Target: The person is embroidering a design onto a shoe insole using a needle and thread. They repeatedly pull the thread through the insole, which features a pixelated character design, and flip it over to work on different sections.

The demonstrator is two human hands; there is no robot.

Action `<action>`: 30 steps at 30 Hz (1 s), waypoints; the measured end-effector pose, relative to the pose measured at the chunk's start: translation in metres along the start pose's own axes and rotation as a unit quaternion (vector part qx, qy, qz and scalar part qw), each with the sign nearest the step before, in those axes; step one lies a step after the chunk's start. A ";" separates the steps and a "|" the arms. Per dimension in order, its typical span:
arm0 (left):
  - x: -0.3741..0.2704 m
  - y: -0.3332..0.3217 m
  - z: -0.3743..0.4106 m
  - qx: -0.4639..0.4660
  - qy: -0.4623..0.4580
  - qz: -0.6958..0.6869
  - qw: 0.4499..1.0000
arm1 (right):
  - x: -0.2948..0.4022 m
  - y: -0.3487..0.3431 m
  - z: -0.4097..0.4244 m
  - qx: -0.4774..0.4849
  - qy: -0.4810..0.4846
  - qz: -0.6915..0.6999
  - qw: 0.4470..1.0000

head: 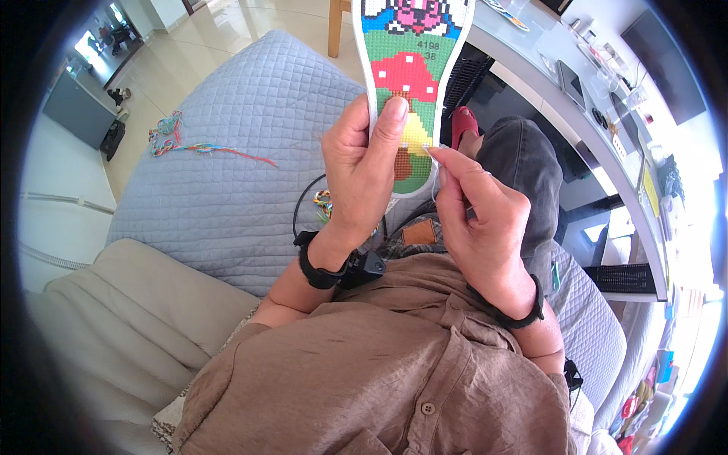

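Note:
A cross-stitch insole (421,62) with a white border stands raised before me, its heel end down. Its face shows a red mushroom, green ground and a yellow patch. My left hand (364,153) grips its left edge, thumb across the front and the other fingers behind. At the lower right edge, my right hand (483,199) pinches something fine between thumb and forefinger, probably a needle, its tip by the yellow patch. A pale thread (435,185) hangs in a loop beside those fingers. What lies behind the insole is hidden.
A tangle of coloured embroidery thread (170,142) lies on the grey quilted cover (227,114). More multicoloured thread (323,206) sits by my left forearm, near a black cable (297,205). To the right runs a glass-topped table (529,45) holding a phone (570,84).

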State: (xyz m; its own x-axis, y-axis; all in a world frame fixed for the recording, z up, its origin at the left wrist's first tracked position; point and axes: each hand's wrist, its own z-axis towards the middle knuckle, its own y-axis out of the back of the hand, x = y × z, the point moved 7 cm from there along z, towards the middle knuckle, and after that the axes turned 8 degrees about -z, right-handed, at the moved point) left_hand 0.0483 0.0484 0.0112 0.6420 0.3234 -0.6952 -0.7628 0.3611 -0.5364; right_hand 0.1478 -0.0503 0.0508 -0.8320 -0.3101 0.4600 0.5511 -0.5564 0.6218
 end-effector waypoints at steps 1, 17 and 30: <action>0.000 0.000 0.000 0.001 -0.001 0.001 1.000 | -0.001 0.000 0.000 -0.003 -0.003 0.006 1.000; -0.007 -0.004 -0.005 0.010 -0.072 0.089 0.993 | -0.001 0.004 0.004 0.013 -0.037 -0.009 0.999; -0.005 -0.012 -0.005 0.095 -0.054 0.083 0.991 | -0.056 -0.027 -0.004 0.212 -0.300 0.435 0.822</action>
State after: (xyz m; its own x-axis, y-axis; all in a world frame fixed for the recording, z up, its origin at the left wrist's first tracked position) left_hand 0.0537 0.0377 0.0184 0.5207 0.4808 -0.7055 -0.8372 0.4494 -0.3117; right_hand 0.1789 -0.0215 0.0057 -0.0013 0.0578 0.9983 0.9994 0.0332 -0.0007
